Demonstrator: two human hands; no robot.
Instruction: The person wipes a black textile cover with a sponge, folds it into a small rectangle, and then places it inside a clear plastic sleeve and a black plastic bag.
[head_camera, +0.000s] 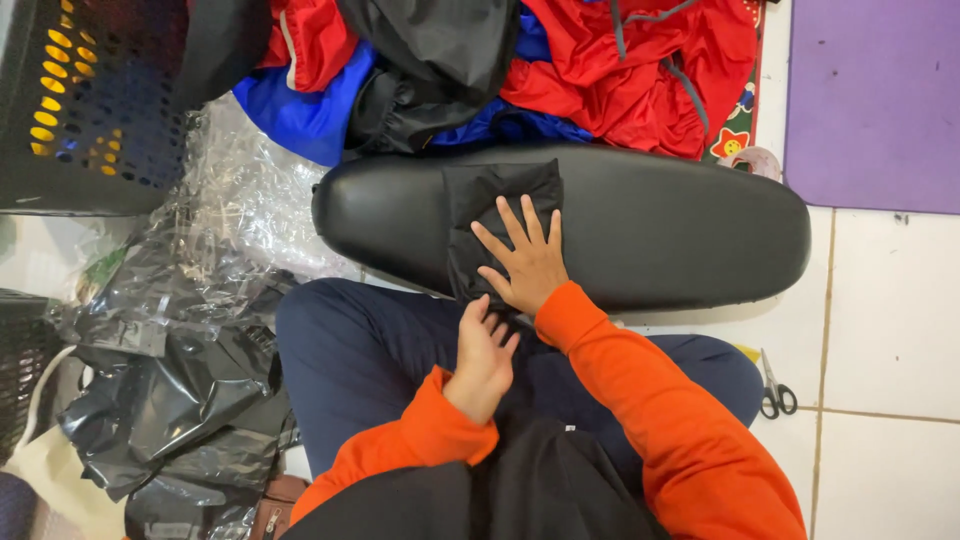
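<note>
white floor tiles (890, 310) run under everything. far left stands a black basket (90, 110), with crumpled black plastic bags (170, 400) near it. on the long black seat cushion (650, 225) lies a black cloth (490, 205) — it looks folded into a rough rectangle, its near edge hanging toward the lap. the left hand (483, 358) has its fingers curled at that edge; whether they pinch it, i cannot tell. the right hand (527, 262) presses flat, fingers spread. red, blue and black clothes (520, 70) wait unfolded beyond — scissors (775, 390) lie right.
</note>
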